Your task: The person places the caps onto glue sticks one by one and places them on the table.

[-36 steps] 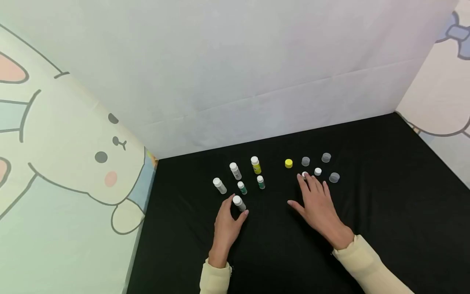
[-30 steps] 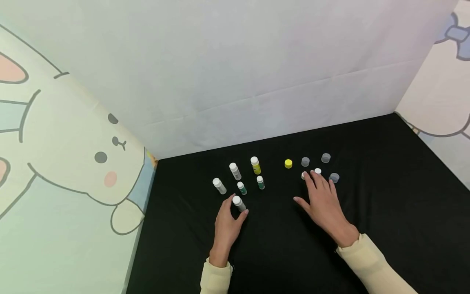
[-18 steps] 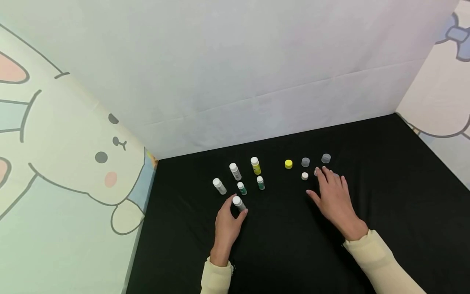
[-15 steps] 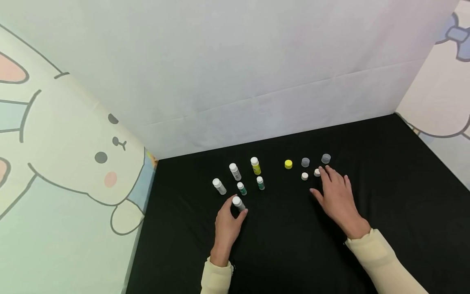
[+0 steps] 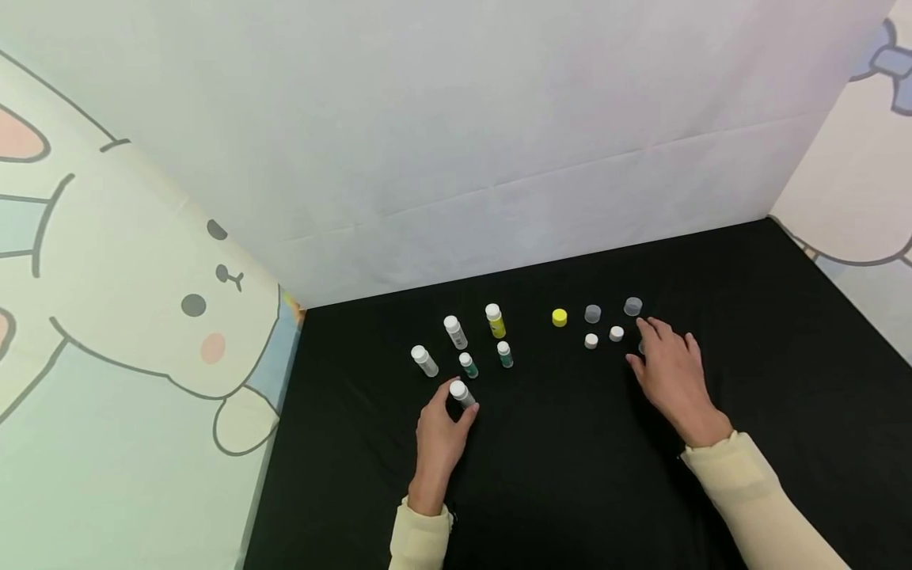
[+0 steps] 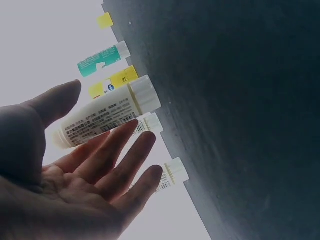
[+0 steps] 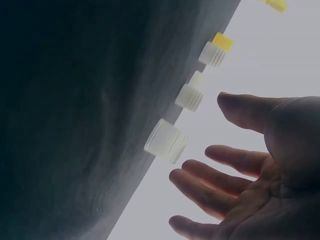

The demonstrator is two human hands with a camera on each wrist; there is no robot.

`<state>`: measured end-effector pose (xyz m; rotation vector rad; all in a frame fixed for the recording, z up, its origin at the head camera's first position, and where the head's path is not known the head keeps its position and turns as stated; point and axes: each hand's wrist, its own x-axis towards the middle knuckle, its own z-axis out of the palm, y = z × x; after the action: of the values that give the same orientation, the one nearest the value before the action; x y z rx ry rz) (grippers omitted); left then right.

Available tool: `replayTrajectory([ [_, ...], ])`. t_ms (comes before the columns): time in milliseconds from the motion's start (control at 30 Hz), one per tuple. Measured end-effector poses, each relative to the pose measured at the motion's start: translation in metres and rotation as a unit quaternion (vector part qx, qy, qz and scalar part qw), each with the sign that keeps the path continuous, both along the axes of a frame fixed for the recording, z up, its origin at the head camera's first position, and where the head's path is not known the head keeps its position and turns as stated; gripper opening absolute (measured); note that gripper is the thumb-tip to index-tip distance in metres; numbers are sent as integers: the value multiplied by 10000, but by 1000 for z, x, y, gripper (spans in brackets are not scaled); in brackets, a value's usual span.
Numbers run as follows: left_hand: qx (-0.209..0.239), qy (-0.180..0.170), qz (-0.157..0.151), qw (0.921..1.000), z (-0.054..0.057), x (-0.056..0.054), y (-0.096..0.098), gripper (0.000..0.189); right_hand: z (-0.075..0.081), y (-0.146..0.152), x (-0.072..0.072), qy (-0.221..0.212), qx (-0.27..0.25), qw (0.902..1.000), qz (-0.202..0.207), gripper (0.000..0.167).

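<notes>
In the head view my left hand (image 5: 438,443) is around a small white bottle (image 5: 459,391) that stands upright on the black cloth, thumb and index finger on either side. In the left wrist view a gap shows between the thumb and this printed bottle (image 6: 105,112); the fingers are loosely extended. My right hand (image 5: 673,380) spreads its fingers over a clear plastic cap (image 5: 642,347), mostly hidden beneath it. In the right wrist view the clear cap (image 7: 165,141) is apart from the thumb, just in front of the fingertips.
Behind the left hand stand two white bottles (image 5: 425,361), two green-labelled ones (image 5: 505,355) and a yellow-labelled one (image 5: 495,321). Left of the right hand are two white caps (image 5: 617,333), a yellow cap (image 5: 559,317) and two clear caps (image 5: 593,314). A white wall (image 5: 456,158) rises behind.
My right hand has moved rightward from the white caps, passing over both, to the nearest clear cap. The left hand has stayed by its bottle, and the bottles and caps keep their places.
</notes>
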<state>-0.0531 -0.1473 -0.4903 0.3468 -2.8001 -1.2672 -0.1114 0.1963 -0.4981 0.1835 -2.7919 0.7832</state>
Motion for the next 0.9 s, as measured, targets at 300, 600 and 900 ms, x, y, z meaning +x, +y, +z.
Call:
replayTrajectory([
  [300, -12, 69, 65, 10000, 1, -1, -1, 48, -2, 8, -5, -129, -58, 9999, 60, 52],
  [600, -98, 50, -2, 9999, 2, -2, -1, 39, -2, 10, -8, -181, -1, 9998, 93, 43],
  [900, -185, 136, -10, 9997, 0, -3, -1, 31, -3, 13, -12, -141, 24, 9996, 245, 31],
])
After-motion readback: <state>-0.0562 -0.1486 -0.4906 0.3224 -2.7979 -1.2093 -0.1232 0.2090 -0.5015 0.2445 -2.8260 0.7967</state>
